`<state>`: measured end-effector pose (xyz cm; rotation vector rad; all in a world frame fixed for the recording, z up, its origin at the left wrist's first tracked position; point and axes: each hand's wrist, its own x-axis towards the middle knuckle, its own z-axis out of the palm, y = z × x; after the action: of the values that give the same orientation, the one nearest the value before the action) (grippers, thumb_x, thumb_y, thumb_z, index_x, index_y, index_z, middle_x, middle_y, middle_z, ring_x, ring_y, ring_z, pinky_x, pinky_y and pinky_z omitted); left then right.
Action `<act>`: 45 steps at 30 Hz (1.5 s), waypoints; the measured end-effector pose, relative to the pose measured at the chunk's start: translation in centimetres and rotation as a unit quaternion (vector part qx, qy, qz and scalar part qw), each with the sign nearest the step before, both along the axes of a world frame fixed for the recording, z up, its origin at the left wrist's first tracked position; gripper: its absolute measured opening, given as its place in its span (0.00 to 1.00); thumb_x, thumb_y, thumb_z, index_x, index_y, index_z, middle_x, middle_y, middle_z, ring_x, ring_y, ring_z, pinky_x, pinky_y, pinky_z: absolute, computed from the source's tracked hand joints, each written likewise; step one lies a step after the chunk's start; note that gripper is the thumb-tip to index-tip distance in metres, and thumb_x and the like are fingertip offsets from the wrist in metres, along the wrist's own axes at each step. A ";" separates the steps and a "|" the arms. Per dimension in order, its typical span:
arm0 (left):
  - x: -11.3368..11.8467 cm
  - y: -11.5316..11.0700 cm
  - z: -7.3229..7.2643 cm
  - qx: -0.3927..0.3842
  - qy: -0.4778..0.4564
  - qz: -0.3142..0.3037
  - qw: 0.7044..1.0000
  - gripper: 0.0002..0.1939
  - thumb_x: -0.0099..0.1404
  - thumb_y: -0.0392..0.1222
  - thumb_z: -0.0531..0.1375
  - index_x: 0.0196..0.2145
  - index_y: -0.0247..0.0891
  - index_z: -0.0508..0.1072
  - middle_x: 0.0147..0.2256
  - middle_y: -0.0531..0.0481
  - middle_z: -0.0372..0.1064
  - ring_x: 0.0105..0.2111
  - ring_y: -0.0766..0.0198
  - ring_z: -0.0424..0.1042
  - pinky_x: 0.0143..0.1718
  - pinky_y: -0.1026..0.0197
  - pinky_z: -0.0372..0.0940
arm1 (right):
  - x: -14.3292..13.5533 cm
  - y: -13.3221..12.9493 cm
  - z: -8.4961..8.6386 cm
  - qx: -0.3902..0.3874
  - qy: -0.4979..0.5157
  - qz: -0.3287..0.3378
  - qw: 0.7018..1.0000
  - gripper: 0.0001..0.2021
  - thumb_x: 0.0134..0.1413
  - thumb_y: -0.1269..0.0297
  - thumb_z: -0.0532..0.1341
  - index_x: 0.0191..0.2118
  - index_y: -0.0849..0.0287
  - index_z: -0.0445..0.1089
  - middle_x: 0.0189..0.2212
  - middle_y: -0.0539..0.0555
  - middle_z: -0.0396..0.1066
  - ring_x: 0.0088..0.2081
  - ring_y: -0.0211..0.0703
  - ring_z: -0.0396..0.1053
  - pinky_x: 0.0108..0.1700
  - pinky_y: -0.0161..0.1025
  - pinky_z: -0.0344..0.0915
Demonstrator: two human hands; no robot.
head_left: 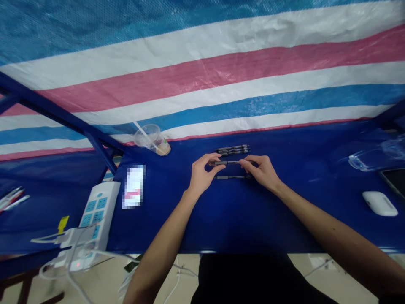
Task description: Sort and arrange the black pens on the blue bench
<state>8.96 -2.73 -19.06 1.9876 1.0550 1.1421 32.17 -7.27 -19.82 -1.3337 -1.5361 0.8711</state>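
Observation:
Between my two hands a dark pen (223,162) is held level, just above the blue tabletop. My left hand (201,172) pinches its dark, thicker grip end between thumb and fingers. At the other end, my right hand (262,171) has its fingertips closed on the pen, where a thinner, lighter stretch shows between the hands. Whether the pen is in one piece I cannot tell. Several similar dark pens (233,149) lie side by side just beyond my hands. A single pen (232,177) lies on the near side, parallel to the held one.
A tipped clear plastic cup (148,136) with a straw lies at the back left. A blurred phone (133,186) and a power strip (100,215) with cables are on the left. At right are a clear container (373,158), a white case (379,203) and a dark device (395,180).

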 end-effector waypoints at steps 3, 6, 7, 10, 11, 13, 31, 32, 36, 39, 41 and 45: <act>-0.1 0.1 -0.2 -0.027 0.022 -0.010 0.999 0.10 0.68 0.47 0.67 0.44 0.42 0.81 0.40 0.48 0.80 0.38 0.60 0.79 0.42 0.58 0.74 | 0.0 0.2 -0.2 0.021 0.017 -0.010 1.000 0.17 0.61 0.48 0.65 0.35 0.57 0.78 0.25 0.51 0.74 0.26 0.42 0.68 0.31 0.38 0.64; -0.2 0.0 0.0 -0.027 0.031 -0.009 0.999 0.09 0.68 0.48 0.67 0.40 0.41 0.82 0.37 0.48 0.81 0.35 0.59 0.79 0.41 0.57 0.74 | 0.1 0.3 -0.3 0.049 0.018 -0.032 0.998 0.15 0.58 0.48 0.67 0.37 0.57 0.79 0.31 0.54 0.78 0.30 0.45 0.71 0.35 0.41 0.67; -0.2 0.0 0.0 -0.019 0.029 -0.008 0.999 0.09 0.67 0.47 0.67 0.40 0.41 0.82 0.37 0.48 0.81 0.35 0.59 0.80 0.41 0.57 0.74 | 0.1 0.3 -0.2 0.054 0.014 -0.033 0.998 0.15 0.58 0.48 0.67 0.36 0.57 0.79 0.31 0.54 0.78 0.30 0.45 0.71 0.35 0.41 0.66; -0.1 -0.1 0.3 0.023 0.013 -0.013 1.000 0.06 0.66 0.44 0.69 0.39 0.42 0.83 0.37 0.48 0.81 0.36 0.59 0.79 0.42 0.57 0.74 | 0.2 0.1 0.0 0.032 -0.001 -0.007 0.999 0.19 0.62 0.46 0.64 0.30 0.58 0.77 0.24 0.50 0.73 0.26 0.41 0.66 0.31 0.38 0.61; -0.1 -0.1 0.4 0.037 0.004 -0.018 0.999 0.05 0.66 0.43 0.69 0.39 0.42 0.83 0.37 0.48 0.81 0.37 0.59 0.79 0.41 0.57 0.74 | 0.2 0.1 0.1 0.017 -0.004 0.003 1.000 0.22 0.63 0.45 0.62 0.26 0.58 0.74 0.20 0.49 0.68 0.23 0.39 0.62 0.29 0.38 0.58; -0.1 -0.1 0.4 0.056 -0.007 -0.028 0.998 0.04 0.66 0.41 0.69 0.39 0.42 0.83 0.36 0.48 0.81 0.37 0.60 0.79 0.41 0.57 0.73 | 0.2 -0.1 0.3 -0.009 -0.002 0.011 1.000 0.28 0.65 0.43 0.60 0.19 0.58 0.66 0.15 0.47 0.58 0.20 0.36 0.55 0.26 0.37 0.53; -0.2 0.0 0.3 0.076 0.009 -0.030 0.997 0.05 0.66 0.43 0.69 0.39 0.44 0.84 0.36 0.49 0.81 0.35 0.60 0.77 0.40 0.56 0.73 | 0.2 -0.2 0.8 -0.014 0.020 0.049 0.999 0.23 0.62 0.47 0.64 0.22 0.58 0.69 0.18 0.47 0.60 0.23 0.36 0.55 0.27 0.38 0.51; -0.2 0.0 0.3 0.088 0.005 -0.032 0.996 0.05 0.66 0.43 0.69 0.39 0.44 0.84 0.35 0.49 0.81 0.35 0.60 0.77 0.39 0.56 0.73 | 0.2 -0.3 0.8 -0.022 0.028 0.056 0.998 0.25 0.63 0.47 0.63 0.20 0.58 0.67 0.17 0.46 0.57 0.22 0.35 0.53 0.26 0.38 0.49; -0.2 0.1 0.2 0.108 0.007 -0.034 0.994 0.05 0.66 0.44 0.69 0.38 0.42 0.84 0.34 0.49 0.81 0.34 0.61 0.76 0.38 0.57 0.72 | 0.0 -0.2 0.5 -0.032 0.067 0.052 0.996 0.25 0.61 0.47 0.65 0.19 0.58 0.66 0.16 0.46 0.56 0.21 0.34 0.52 0.25 0.38 0.49; -0.1 0.1 0.2 0.094 0.030 -0.039 0.994 0.06 0.66 0.45 0.69 0.38 0.42 0.83 0.35 0.48 0.81 0.34 0.61 0.76 0.39 0.57 0.72 | -0.1 0.2 -0.1 -0.029 0.121 0.024 0.992 0.17 0.58 0.49 0.69 0.27 0.57 0.76 0.19 0.47 0.65 0.22 0.36 0.58 0.25 0.38 0.54; -0.1 0.0 0.1 0.091 0.050 -0.051 0.993 0.07 0.66 0.45 0.69 0.40 0.41 0.83 0.36 0.48 0.81 0.35 0.61 0.77 0.40 0.57 0.72 | -0.2 0.4 -0.5 -0.031 0.172 0.007 0.985 0.12 0.54 0.51 0.72 0.33 0.55 0.80 0.23 0.49 0.72 0.24 0.38 0.64 0.27 0.39 0.59; -0.1 -0.2 -0.1 0.094 0.067 -0.086 0.990 0.11 0.67 0.47 0.68 0.44 0.41 0.81 0.36 0.48 0.80 0.36 0.60 0.77 0.42 0.56 0.72 | 0.0 1.0 -0.6 -0.047 0.347 0.010 0.937 0.11 0.51 0.51 0.74 0.34 0.52 0.79 0.32 0.51 0.75 0.34 0.44 0.71 0.39 0.43 0.69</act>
<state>8.87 -2.89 -19.19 2.2826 0.8463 1.0600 32.13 -6.27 -20.37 -0.9204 -0.9589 1.2723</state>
